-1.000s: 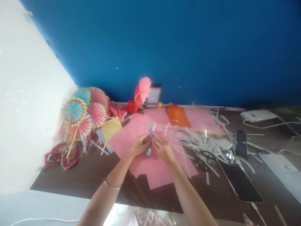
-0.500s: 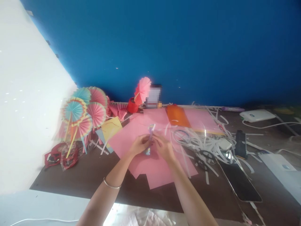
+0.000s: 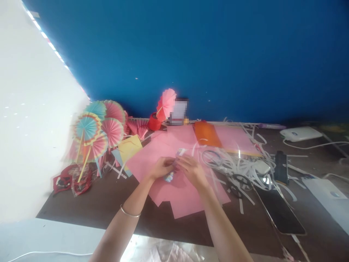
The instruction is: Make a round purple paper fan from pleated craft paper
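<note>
Head cam: messy dark surface (image 3: 89, 203), blue wall (image 3: 191, 54); both hands' fingers pinch the folded paper strip (image 3: 170, 176), now tilted lower.

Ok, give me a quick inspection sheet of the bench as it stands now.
Surface: dark brown table, mostly covered.
Job's things: small folded multicoloured paper piece pinched between both hands, above pink paper sheets.
Clutter: white paper strips, scissors, orange sheet, phone, red tape roll.
Grippers: left hand and right hand shut on the paper piece.
Cables: white cable from a white device.
Surroundings: finished paper fans at left, blue wall behind.
</note>
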Available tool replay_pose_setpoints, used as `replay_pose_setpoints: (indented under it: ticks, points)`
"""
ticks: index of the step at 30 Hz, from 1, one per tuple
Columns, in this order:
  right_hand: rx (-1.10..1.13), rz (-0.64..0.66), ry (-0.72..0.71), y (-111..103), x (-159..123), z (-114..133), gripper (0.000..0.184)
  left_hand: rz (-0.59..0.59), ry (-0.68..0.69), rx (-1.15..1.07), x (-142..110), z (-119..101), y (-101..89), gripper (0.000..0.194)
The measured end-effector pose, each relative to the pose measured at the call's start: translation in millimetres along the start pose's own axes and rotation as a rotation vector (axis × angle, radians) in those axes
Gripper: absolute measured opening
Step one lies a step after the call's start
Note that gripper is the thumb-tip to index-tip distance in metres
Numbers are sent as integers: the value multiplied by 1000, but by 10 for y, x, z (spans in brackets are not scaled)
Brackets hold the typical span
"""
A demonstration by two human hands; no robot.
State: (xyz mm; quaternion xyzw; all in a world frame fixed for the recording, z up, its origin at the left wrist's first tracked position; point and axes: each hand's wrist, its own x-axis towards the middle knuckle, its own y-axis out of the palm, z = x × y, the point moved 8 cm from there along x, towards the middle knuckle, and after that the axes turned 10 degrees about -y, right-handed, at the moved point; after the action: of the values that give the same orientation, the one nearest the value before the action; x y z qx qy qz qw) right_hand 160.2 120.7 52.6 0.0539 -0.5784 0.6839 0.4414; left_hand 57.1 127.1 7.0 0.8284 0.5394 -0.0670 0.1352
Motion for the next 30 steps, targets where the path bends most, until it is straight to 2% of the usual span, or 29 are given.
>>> replay_pose_setpoints:
  ticks: [3,8,11,17,21,30]
  points:
    - [37,-36,47,19,4,-30,23,-24,26,15,10,-10,-9,43]
    - [191,-161,214,22,5,-101,18,-75,82,59,20,-12,-32,42]
    - [223,-189,251,13,6,-106,16,-91,103,109,5,-24,-29,40]
    - [248,-137,211,36,14,-82,18,-77,123,177,-18,-54,-2,33]
    - [212,-175,208,11,13,-68,16,-135,125,225,-18,-62,-46,27]
    - [224,-205,104,-32,31,13,20,-163,92,62,-38,-110,-75,36]
